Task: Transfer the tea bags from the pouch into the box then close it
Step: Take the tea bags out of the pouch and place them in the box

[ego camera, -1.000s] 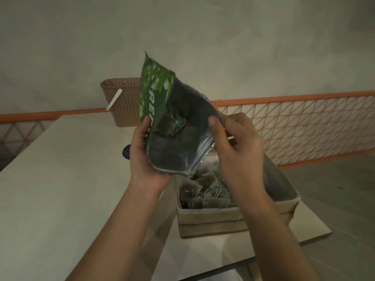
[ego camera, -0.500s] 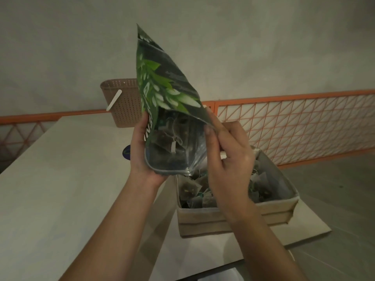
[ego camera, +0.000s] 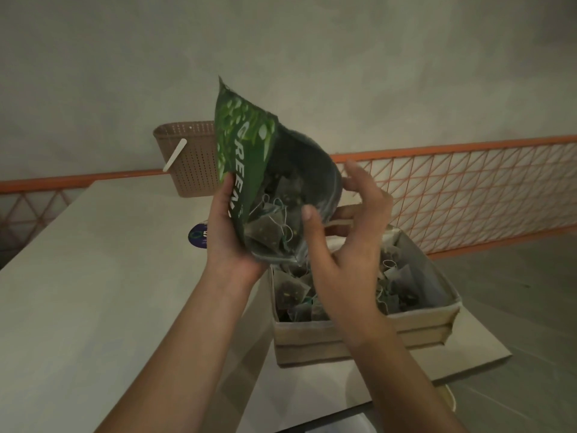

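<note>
Dim light falls on a pale, matte surface [ego camera: 93,276] with a plain wall behind it and an orange lattice railing [ego camera: 468,189] running along the far edge. One brown perforated plastic basket [ego camera: 190,157] stands at the back, a single white stick leaning over its rim. One small round dark-blue label or disc [ego camera: 197,235] lies just left of the left wrist; the print on it is too small to read.

One glossy green pouch [ego camera: 246,151], printed with leaves and white letters, is held upturned over the box, its open mouth pointing down. The left hand [ego camera: 228,232] grips the pouch's printed side, thumb curled along its edge. The right hand [ego camera: 349,245] is beside the pouch's other side with its fingers [ego camera: 356,176] spread and loosely straight; whether the thumb tip touches the foil I cannot tell for sure.

Several pyramid-shaped mesh tea bags [ego camera: 268,232] with thin strings sit bunched at the pouch's mouth, perhaps four or five. One rectangular beige box [ego camera: 359,342], fabric-looking with soft walls, stands open directly below, holding a loose heap of more tea bags, too tangled to count.
</note>
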The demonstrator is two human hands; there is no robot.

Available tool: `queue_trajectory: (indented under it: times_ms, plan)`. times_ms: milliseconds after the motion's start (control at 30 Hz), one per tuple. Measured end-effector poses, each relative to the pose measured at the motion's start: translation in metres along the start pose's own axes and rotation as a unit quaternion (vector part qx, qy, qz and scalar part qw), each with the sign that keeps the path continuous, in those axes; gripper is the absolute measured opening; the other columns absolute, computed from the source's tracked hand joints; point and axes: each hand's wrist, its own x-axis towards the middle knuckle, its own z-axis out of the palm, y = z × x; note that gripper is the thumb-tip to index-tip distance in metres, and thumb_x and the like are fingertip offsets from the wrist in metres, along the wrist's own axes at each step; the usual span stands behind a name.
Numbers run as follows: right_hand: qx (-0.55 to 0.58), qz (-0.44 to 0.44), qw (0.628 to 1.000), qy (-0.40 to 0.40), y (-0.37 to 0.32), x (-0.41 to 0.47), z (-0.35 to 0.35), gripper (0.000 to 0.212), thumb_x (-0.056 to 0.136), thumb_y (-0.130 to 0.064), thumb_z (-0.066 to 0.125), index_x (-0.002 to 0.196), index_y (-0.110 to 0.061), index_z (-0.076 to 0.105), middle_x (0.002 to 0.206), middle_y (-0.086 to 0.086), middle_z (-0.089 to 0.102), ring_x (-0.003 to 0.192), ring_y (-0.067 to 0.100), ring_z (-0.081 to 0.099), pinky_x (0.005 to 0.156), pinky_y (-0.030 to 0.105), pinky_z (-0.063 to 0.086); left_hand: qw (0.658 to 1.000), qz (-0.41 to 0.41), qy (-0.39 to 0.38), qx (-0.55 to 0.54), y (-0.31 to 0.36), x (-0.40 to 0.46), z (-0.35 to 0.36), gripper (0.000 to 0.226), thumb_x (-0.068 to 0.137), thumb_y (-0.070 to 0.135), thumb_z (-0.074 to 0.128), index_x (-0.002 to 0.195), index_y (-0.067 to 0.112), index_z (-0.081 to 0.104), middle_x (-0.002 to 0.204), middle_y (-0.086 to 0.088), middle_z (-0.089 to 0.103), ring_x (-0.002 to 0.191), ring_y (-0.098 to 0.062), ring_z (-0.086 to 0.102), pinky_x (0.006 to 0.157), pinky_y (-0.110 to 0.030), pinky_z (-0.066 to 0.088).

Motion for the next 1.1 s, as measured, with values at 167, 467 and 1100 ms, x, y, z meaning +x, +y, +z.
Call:
queue_trajectory:
  times_ms: [167,467,1100]
  plan:
    - [-0.132,0.008,0.988,-0.077,-0.002,-0.008,0.006,0.027,0.087,-0.047,0.065,0.089,-0.021,0.069,0.123,0.004,0.044,0.109,0.010,0.052,0.076,0.014,0.051,1.000,0.004,0.023,-0.017,-0.003,0.000,0.006,0.064,0.096,0.059,0.051,0.141,0.016,0.062,0.144,-0.014,0.061,0.134,-0.033,0.057,0.106,-0.045,0.050]
    - [-0.172,0.101,0.967,-0.158,-0.001,-0.002,0.009,0.019,0.078,-0.042,0.075,0.095,-0.033,0.074,0.117,-0.002,0.047,0.113,0.018,0.047,0.081,0.032,0.054,1.000,0.009,0.006,-0.014,-0.003,0.001,0.004,0.066,0.097,0.058,0.049,0.148,0.016,0.055,0.149,-0.012,0.057,0.137,-0.032,0.055,0.110,-0.046,0.048]
    - [0.204,0.126,0.957,0.164,0.001,0.024,-0.047,0.016,0.099,-0.005,0.051,0.095,-0.018,0.042,0.101,0.021,0.052,0.093,0.034,0.060,0.070,0.031,0.055,0.999,0.019,0.020,-0.038,0.003,0.002,-0.009,0.058,0.098,0.057,0.050,0.142,0.022,0.061,0.141,-0.012,0.064,0.133,-0.036,0.058,0.113,-0.054,0.042]
